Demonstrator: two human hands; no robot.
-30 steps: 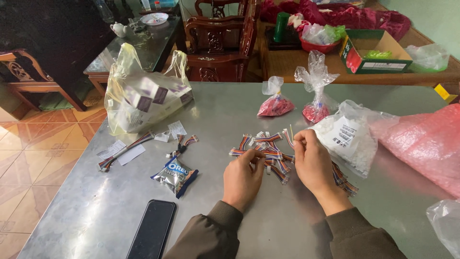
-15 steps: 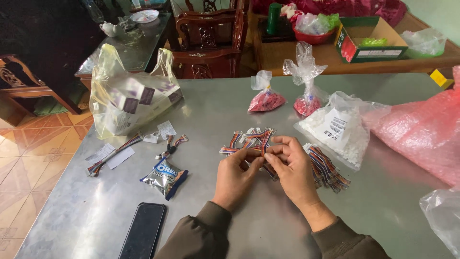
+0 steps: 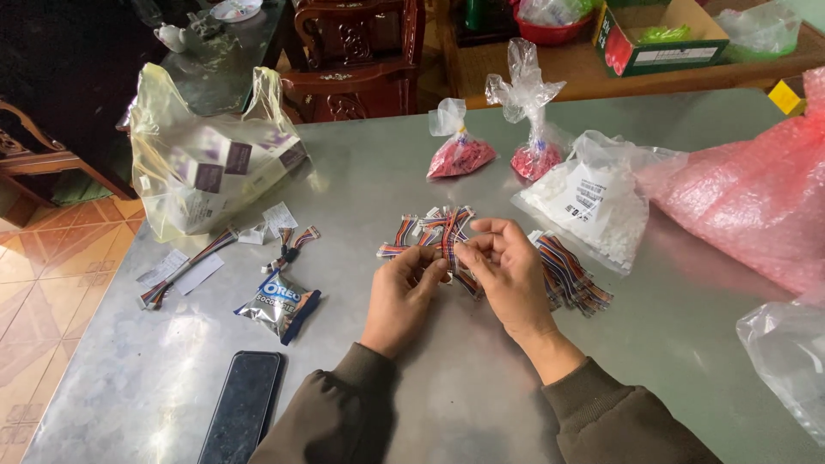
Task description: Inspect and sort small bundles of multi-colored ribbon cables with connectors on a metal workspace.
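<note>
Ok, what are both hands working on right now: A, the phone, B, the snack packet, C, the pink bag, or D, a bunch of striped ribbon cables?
D: the left hand and right hand meet on the ribbon cables at mid-table, while the phone, snack packet and pink bag lie untouched.

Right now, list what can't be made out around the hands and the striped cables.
Head view only:
- Grip of left hand and right hand on the striped ribbon cables: fingers cover it.
- Cable count in the bundle: overlapping, too small.
- Boxes in the yellowish bag: blurred.
- Clear bag, pink bubble wrap: cut by the right edge.
</note>
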